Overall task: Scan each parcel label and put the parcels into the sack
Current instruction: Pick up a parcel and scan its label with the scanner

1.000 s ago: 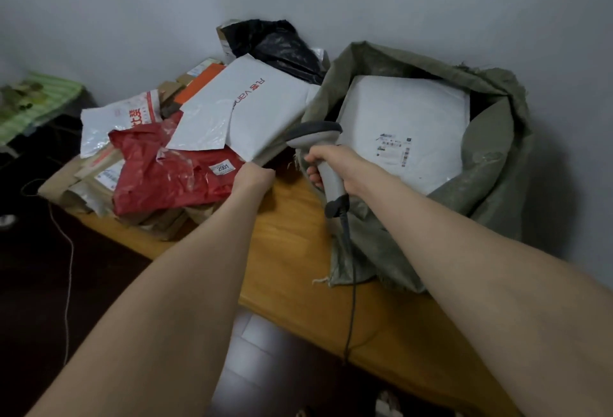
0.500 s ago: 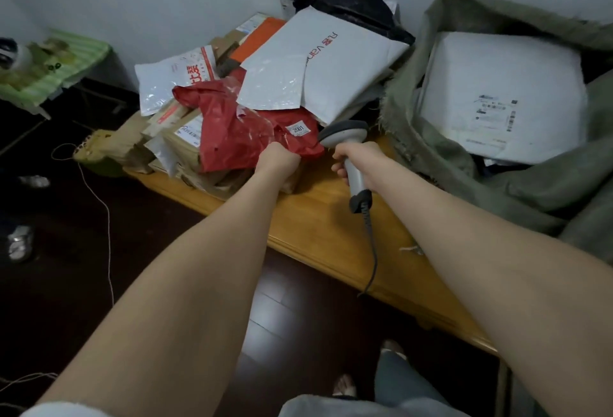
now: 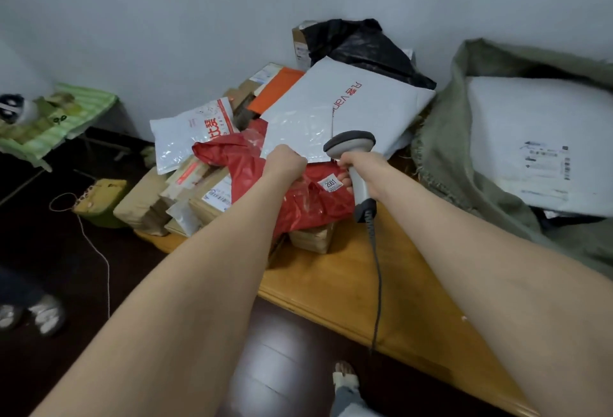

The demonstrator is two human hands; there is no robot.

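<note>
A pile of parcels covers the left part of the wooden table (image 3: 391, 287). On top lie a crumpled red plastic parcel (image 3: 308, 204) with a small white sticker and a large white mailer (image 3: 358, 108) with red print. My left hand (image 3: 285, 161) grips the near edge of a shiny white bag (image 3: 298, 131) lying over the red parcel. My right hand (image 3: 361, 171) holds a grey barcode scanner (image 3: 351, 148) by its handle, head above the red parcel. The green sack (image 3: 457, 151) stands open at the right, with a white labelled parcel (image 3: 530, 141) inside.
A black plastic bag (image 3: 361, 45) and a cardboard box sit against the wall behind the pile. Brown boxes (image 3: 185, 197) and a white bag with red print (image 3: 192, 131) fill the pile's left side. The scanner's cable (image 3: 376, 277) hangs over the table edge. A green-covered stand (image 3: 49, 118) is at far left.
My left hand has moved up from the red parcel's edge and taken hold of the shiny white bag. The scanner has stayed near the red parcel; the view has shifted back a little.
</note>
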